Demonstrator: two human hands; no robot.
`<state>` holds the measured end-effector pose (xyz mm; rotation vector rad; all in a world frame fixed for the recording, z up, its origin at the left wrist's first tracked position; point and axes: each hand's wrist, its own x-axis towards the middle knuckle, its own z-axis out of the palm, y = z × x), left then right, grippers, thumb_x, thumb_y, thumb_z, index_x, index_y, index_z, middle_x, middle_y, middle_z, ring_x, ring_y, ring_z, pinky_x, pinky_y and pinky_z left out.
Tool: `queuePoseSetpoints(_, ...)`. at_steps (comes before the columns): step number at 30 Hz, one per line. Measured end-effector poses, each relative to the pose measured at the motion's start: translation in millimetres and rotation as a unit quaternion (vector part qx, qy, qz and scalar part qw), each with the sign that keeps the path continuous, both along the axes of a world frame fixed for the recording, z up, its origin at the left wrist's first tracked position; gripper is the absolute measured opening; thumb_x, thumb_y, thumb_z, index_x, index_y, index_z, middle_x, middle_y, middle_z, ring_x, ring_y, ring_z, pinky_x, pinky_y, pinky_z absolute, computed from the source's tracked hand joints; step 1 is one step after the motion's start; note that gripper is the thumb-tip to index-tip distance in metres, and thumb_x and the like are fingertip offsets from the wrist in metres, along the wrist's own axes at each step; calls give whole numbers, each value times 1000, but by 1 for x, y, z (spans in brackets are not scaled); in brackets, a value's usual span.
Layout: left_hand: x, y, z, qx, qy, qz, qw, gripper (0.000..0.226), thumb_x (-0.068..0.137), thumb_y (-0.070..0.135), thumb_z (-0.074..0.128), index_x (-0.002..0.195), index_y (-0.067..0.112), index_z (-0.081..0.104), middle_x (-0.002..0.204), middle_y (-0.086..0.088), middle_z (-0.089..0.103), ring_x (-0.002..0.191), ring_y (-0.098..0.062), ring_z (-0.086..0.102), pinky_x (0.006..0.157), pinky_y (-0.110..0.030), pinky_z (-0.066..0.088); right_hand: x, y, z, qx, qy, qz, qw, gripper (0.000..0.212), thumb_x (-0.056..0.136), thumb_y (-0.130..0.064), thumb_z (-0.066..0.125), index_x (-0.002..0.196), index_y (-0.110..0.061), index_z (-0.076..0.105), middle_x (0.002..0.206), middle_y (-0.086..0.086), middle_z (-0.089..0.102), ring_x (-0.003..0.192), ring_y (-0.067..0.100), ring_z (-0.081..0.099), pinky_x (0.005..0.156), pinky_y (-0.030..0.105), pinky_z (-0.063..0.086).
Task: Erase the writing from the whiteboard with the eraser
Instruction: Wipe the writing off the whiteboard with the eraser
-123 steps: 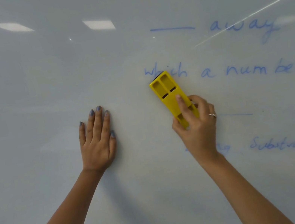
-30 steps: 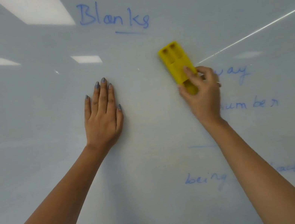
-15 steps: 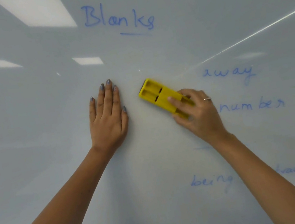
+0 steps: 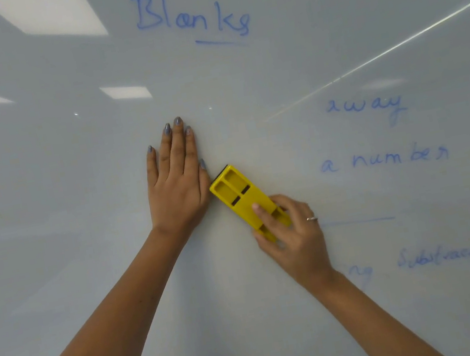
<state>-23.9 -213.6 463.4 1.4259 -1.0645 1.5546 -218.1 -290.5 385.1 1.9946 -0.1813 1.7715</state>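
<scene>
Pressing our left hand [image 4: 177, 185] flat, fingers spread, on the whiteboard [image 4: 70, 175], we grip the eraser [image 4: 241, 197] with our right hand [image 4: 296, 236], just beside the left thumb.

The whiteboard [image 4: 75, 206] lies bare to the left and below both arms, open to a sweep; the left hand [image 4: 177, 188], flat on the board, blocks the eraser [image 4: 241, 197] on its upper left (the two nearly touch), while rightward toward the writing [image 4: 381, 158] nothing intervenes
</scene>
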Motion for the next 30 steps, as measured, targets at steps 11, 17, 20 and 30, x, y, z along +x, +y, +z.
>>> queuePoseSetpoints(11, 1, -1, 0, -7, -8, -7, 1000, 54, 102, 22, 34, 154, 7, 28, 161, -11, 25, 150, -25, 20, 120, -46, 17, -20, -1, -10, -3, 68, -29, 997, 46, 86, -23, 71, 128, -26, 55, 118, 12, 62, 95, 30, 59, 75, 41, 50)
queuePoseSetpoints(17, -2, 2, 0, 7, -4, 0, 1000, 55, 100, 21, 37, 153, 6, 30, 161, -13, 25, 150, -28, 21, 120, -47, 16, -42, -11, 0, -17, 96, -38, 995, 39, 81, -20, 72, 119, -24, 66, 115, 11, 64, 92, 30, 61, 74, 38, 51)
queuePoseSetpoints(20, -6, 3, 1, 3, -4, 5, 1000, 55, 99, 20, 38, 151, 5, 33, 160, -14, 26, 149, -29, 23, 120, -48, 17, -64, -25, 9, -9, 90, -40, 995, 41, 79, -18, 73, 119, -23, 66, 116, 11, 64, 93, 31, 61, 75, 40, 52)
queuePoseSetpoints(30, -64, -21, -15, 22, -22, -22, 999, 54, 101, 21, 31, 151, 3, 33, 160, -15, 26, 149, -31, 21, 120, -53, 20, -140, -92, 57, 186, -200, -33, 962, 49, 79, -16, 76, 125, -13, 62, 114, 19, 57, 93, 39, 55, 81, 43, 46)
